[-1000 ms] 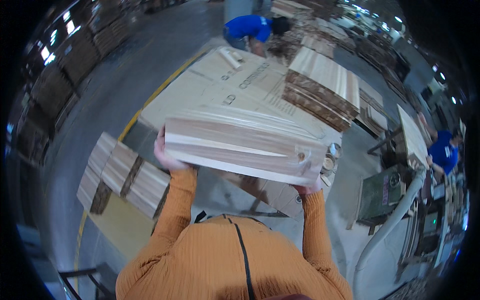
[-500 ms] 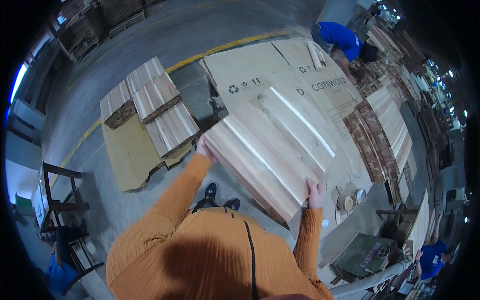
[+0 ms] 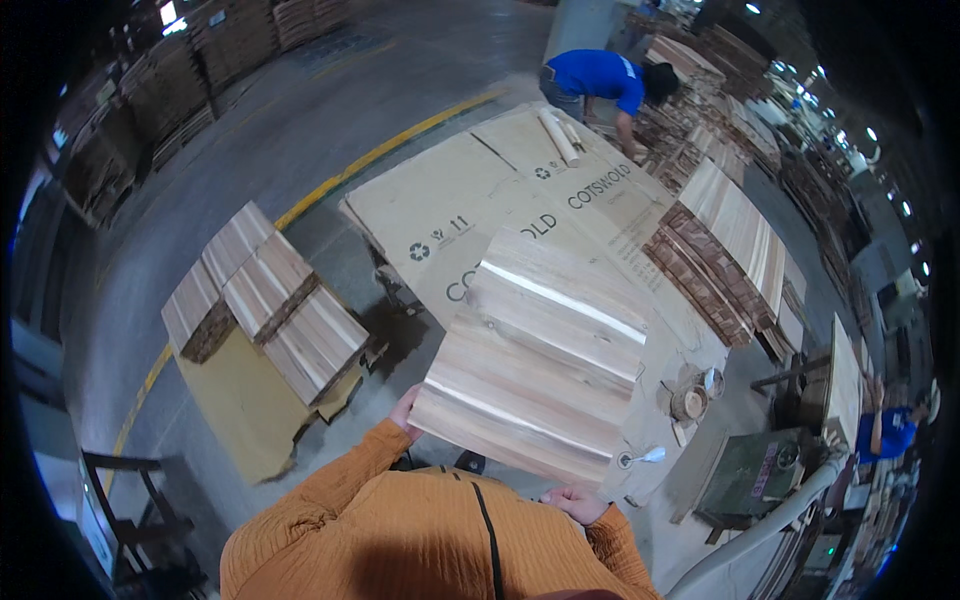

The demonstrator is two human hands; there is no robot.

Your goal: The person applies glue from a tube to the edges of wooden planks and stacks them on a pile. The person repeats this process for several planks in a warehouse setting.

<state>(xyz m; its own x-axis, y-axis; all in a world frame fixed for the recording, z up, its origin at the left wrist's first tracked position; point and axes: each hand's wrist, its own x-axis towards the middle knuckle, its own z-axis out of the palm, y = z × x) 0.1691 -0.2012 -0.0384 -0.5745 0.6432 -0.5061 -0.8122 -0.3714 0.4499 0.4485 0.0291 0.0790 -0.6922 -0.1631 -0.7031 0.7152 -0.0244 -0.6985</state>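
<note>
Board [image 3: 530,370] is mid-frame, its lower-left corner pinched in your left hand [image 3: 406,411]; your right hand [image 3: 577,504] curls by its lower edge, hold unclear. You seem to be handling it; both sides likely need firm hands next

The counter [image 3: 362,212], spread with printed cardboard [image 3: 500,195], carried a pale rolled tube [image 3: 557,137] toward its far end and a round tan object [image 3: 688,403] near its right side. On the grey floor [image 3: 380,80], a tan sheet [image 3: 245,420] lay beneath striped wooden panels [image 3: 312,345].
</note>
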